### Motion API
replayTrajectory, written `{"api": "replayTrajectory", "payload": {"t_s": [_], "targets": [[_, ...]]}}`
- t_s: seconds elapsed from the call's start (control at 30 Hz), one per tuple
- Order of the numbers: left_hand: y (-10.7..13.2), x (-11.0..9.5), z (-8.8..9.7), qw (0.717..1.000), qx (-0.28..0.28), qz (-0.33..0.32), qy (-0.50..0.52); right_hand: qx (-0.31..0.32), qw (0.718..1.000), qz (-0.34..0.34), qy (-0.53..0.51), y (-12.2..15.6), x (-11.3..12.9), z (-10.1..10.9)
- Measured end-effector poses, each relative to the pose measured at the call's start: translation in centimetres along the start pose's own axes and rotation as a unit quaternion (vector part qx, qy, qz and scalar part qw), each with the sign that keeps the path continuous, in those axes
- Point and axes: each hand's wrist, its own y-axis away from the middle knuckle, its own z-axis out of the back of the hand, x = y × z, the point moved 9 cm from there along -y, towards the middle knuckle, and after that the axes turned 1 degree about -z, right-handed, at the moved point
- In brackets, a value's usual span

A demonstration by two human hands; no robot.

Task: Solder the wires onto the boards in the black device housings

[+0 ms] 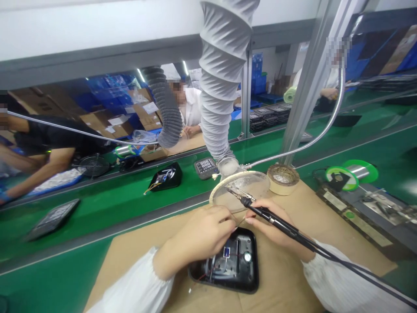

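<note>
My right hand (pixel 269 219) is shut around the black handle of a soldering iron (pixel 270 216), whose metal tip sits over a round clear dish (pixel 241 191) with a beige rim. My left hand (pixel 200 234) pinches a thin solder wire (pixel 240 222), which runs towards the iron. Below both hands lies an open black plastic housing (pixel 224 261) holding a circuit board, a blue component and thin wires. My left hand hides part of that housing.
A brass-wool tip cleaner in a tape roll (pixel 282 179) and a green solder spool (pixel 352 171) stand on the right. A grey fume hose (pixel 221 74) hangs overhead. Beyond a green conveyor belt (pixel 97 213), co-workers (pixel 189 108) sit among more black housings.
</note>
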Motion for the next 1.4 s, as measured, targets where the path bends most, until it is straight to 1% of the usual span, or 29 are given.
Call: {"api": "replayTrajectory", "payload": {"t_s": [0.13,0.27,0.5,0.7,0.9,0.97,1.07,1.2,1.4], "targets": [[0.0,0.1,0.4,1.0,-0.018,-0.005,-0.013,-0.006,1.0,-0.012,-0.003,0.0,-0.1,0.0],[0.0,0.6,0.1,1.0,-0.008,0.0,-0.009,-0.004,1.0,-0.019,-0.007,0.0,0.0,0.0],[0.3,1.1,-0.4,1.0,0.005,0.003,-0.007,0.004,0.999,-0.009,-0.047,-0.3,0.7,0.1],[0.5,1.4,-0.3,1.0,0.0,0.01,-0.012,0.009,0.997,-0.01,-0.07,-0.4,-0.4,0.1],[0.4,0.8,0.4,1.0,-0.018,-0.008,-0.015,0.016,0.997,-0.011,-0.071,-0.4,-0.3,0.4],[0.3,0.6,0.6,1.0,-0.024,-0.014,-0.013,0.029,0.997,-0.024,-0.072,-0.3,-0.5,0.1],[0.3,0.2,0.7,0.999,-0.033,-0.021,-0.021,0.049,0.994,-0.056,-0.075,0.1,-1.5,-0.3],[0.3,-0.2,0.4,0.998,-0.033,-0.037,-0.024,0.041,0.994,-0.072,-0.067,0.4,-2.4,-0.3],[0.3,-0.2,-0.1,0.999,-0.025,-0.036,-0.02,0.023,0.993,-0.089,-0.073,0.4,-2.2,-0.1]]}}
